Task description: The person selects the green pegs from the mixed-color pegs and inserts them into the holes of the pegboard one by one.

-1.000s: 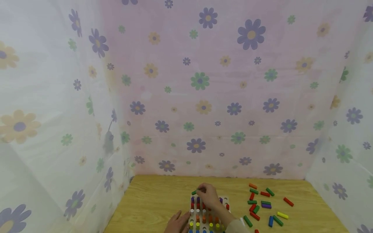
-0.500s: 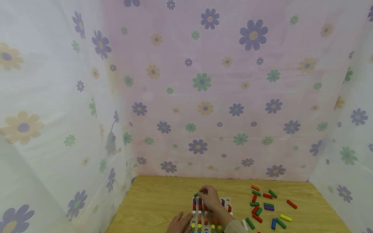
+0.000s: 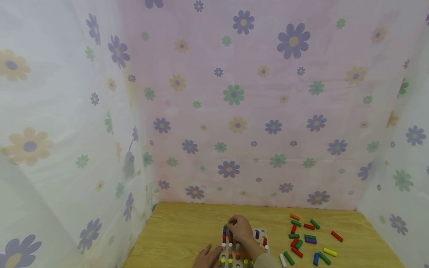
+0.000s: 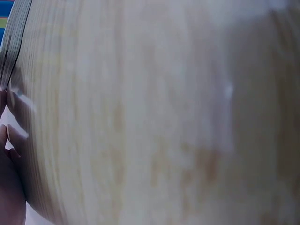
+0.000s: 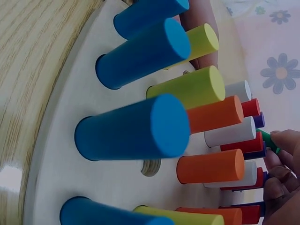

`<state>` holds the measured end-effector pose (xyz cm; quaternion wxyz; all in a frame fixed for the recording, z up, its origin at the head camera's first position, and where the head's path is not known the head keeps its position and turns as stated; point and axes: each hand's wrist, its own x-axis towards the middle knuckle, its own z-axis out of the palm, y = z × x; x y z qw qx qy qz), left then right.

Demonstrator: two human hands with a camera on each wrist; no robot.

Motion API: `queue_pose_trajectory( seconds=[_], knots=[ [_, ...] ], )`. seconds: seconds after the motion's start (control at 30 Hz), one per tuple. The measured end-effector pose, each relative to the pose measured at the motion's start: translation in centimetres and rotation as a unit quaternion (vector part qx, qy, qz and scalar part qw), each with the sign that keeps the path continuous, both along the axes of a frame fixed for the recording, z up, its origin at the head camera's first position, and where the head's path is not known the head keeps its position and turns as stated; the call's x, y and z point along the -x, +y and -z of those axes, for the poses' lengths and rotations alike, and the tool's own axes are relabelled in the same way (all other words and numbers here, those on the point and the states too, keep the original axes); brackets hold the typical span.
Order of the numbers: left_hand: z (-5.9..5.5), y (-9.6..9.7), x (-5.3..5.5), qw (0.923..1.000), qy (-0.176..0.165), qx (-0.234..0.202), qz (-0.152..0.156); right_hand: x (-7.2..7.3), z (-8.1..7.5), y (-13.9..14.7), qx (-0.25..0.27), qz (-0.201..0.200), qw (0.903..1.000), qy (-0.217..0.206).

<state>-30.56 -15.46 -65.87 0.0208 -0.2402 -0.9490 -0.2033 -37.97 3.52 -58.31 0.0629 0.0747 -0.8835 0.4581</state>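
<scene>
My right hand (image 3: 240,227) pinches a green peg (image 3: 226,225) between thumb and fingers at the far left corner of a pale wooden pegboard (image 5: 112,185). The right wrist view shows the green peg (image 5: 268,139) partly hidden behind the fingertips. Rows of upright pegs fill much of the board: blue pegs (image 5: 133,129) in front, then yellow, orange, white, red and purple. My left hand (image 3: 207,257) lies beside the board's left edge, fingers extended. At the left wrist view's border, its fingers (image 4: 10,187) are only partly visible near the board's side (image 4: 14,42).
Loose pegs in several colours lie scattered on the wooden table (image 3: 181,227) right of the board, among them a yellow peg (image 3: 330,252), a purple peg (image 3: 310,241) and an orange peg (image 3: 295,217). Flower-patterned curtains (image 3: 254,111) enclose the back and sides.
The green peg has shifted slightly toward the board's far left corner and tipped more upright in my right hand. The head view has drifted a little. My left hand stays beside the board.
</scene>
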Motion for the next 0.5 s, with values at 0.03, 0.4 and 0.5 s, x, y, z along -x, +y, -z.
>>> queue_pose_trajectory(
  seconds=[0.03, 0.4, 0.5],
  knots=[
    [-0.02, 0.01, -0.03, 1.0000, 0.001, 0.002, 0.000, 0.02, 0.04, -0.03, -0.006, 0.002, 1.0000, 0.003],
    [0.35, -0.03, -0.04, 0.9991, 0.042, -0.006, 0.001, -0.06, 0.18, -0.19, -0.030, 0.014, 0.9994, 0.013],
    [0.23, -0.07, -0.11, 0.9992, 0.040, -0.001, 0.004, -0.11, 0.06, -0.26, -0.037, 0.016, 0.9991, 0.009]
  ],
)
